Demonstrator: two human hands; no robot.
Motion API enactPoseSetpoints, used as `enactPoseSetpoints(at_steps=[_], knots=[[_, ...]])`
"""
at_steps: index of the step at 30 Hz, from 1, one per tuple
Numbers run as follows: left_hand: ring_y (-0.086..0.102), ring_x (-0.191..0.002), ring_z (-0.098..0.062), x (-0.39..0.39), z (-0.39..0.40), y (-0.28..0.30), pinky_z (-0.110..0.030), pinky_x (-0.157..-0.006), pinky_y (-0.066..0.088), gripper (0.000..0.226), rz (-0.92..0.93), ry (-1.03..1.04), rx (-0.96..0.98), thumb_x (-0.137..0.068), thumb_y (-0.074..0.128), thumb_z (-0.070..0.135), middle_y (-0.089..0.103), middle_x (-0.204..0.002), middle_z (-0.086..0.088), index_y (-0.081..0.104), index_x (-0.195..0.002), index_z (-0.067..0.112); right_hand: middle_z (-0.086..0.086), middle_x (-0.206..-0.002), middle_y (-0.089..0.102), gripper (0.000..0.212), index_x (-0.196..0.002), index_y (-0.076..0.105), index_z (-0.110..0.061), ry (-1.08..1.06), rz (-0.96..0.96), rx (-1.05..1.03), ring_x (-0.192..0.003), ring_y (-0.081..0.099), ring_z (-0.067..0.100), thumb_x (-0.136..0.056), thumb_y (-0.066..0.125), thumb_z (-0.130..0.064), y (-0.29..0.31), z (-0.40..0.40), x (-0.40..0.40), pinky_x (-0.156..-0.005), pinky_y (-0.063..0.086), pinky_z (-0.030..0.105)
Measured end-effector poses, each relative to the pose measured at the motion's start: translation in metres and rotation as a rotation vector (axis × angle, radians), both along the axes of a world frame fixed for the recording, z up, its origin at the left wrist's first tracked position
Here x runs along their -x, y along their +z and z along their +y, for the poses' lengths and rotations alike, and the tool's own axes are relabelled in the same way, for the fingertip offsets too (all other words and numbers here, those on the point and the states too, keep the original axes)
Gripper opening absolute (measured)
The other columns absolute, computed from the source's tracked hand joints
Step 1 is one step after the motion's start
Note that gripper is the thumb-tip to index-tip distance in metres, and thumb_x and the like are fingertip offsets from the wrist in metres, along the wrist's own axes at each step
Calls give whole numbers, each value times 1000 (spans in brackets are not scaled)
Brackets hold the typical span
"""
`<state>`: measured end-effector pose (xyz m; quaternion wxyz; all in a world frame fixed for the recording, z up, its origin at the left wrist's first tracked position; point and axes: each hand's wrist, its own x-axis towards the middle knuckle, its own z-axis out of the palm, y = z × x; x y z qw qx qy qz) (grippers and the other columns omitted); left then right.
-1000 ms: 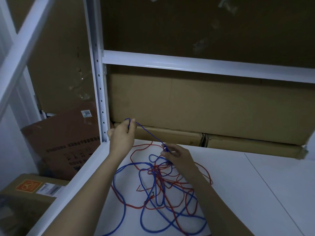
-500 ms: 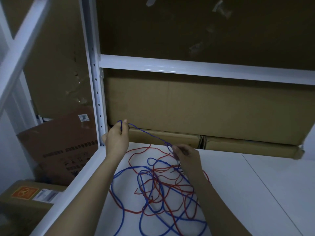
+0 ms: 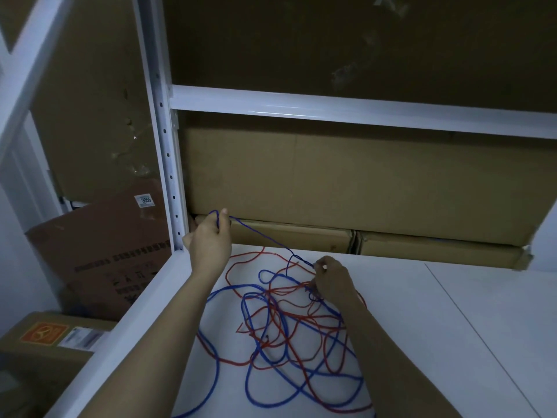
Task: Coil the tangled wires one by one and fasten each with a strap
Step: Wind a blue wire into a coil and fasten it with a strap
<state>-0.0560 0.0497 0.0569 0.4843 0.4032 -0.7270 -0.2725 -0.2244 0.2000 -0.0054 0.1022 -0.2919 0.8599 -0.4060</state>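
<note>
On the white counter in front of me, a blue wire and a red wire lie tangled in loose, overlapping loops between my forearms. My right hand rests at the far edge of the tangle, fingertips pinched on the blue wire where it rises off the counter. From there the strand runs taut, up and to the left, to my left hand, held above the counter's far left corner with thumb and fingers clamped on the wire; a short loop of blue pokes out above that grip. The two hands are well apart, joined only by the stretched blue line. The red wire stays flat on the counter, one arc curving just beyond my left wrist. Off the counter's left edge, lower down, sits a box with an orange label, and behind it a brown carton leans, printed with dark text and a small white sticker. A white upright post with a row of holes stands at the far left corner, meeting a white crossbeam overhead. Beyond the counter's far edge, flat cardboard boxes lie under a larger cardboard sheet in dim light.
</note>
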Motion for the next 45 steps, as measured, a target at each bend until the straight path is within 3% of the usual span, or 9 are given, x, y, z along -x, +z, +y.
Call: enactPoseSetpoints(at_steps=[4,11,15,19,23,29,37,41,45], knots=[[51,-72,-28,-7,-10,-5,-30,-88,20,48,-43,52,20,-104,31,34,60,-69,-16,57,-80,2,12,-88,71,21,-99,66,-3,-3,-403,460,-75,67,18,-100,48,-14,1,10,1,-64,54,26],[54,-75,-31,-9,-18,-21,-28,-81,18,44,-135,75,15,-104,29,32,62,-73,-17,58,-81,7,4,-91,70,22,-96,61,-8,-48,-168,582,-79,65,11,-102,41,-16,7,6,-8,-73,51,24],[55,-76,-31,-11,-27,-30,-29,-82,17,48,-146,115,-1,-104,28,33,63,-73,-17,61,-84,3,3,-89,72,20,-104,63,-9,-34,65,402,-69,54,-1,-101,43,-14,11,6,-4,-63,39,9],[54,-70,-31,-13,-32,-34,-29,-77,15,49,-158,140,11,-104,30,31,60,-67,-16,58,-79,1,7,-92,71,22,-105,66,-6,-26,163,281,-74,56,11,-99,45,-9,17,-1,-2,-69,41,21],[54,-69,-32,-18,-38,-39,-32,-79,18,47,-176,187,-4,-104,29,30,59,-65,-14,55,-76,3,8,-80,69,20,-92,64,-8,-142,-29,389,-62,64,11,-99,46,-8,16,-6,2,-64,53,25],[53,-67,-33,-27,-45,-44,-32,-80,18,45,-155,229,-48,-104,29,31,58,-64,-14,54,-77,6,-3,-67,63,24,-90,62,-11,-328,-15,550,-60,66,19,-101,41,-9,4,-13,2,-62,54,31],[43,-62,-28,-41,-52,-38,-36,-87,23,46,-100,291,-112,-104,28,31,51,-60,-8,53,-77,4,11,-82,64,24,-97,61,-3,-543,-107,603,-57,63,25,-101,37,-7,0,-13,13,-65,54,36],[42,-65,-27,-46,-54,-33,-39,-93,27,44,-114,272,-120,-104,29,30,43,-58,-3,49,-75,4,15,-86,72,26,-104,65,-2,-452,-5,513,-66,58,15,-100,40,-9,4,-11,7,-56,38,12],[39,-62,-25,-41,-47,-31,-33,-82,19,44,-135,256,-101,-104,27,31,44,-58,-3,46,-72,8,16,-103,69,29,-120,60,-1,-384,-34,497,-83,60,21,-101,41,-11,10,-18,2,-71,41,21]])
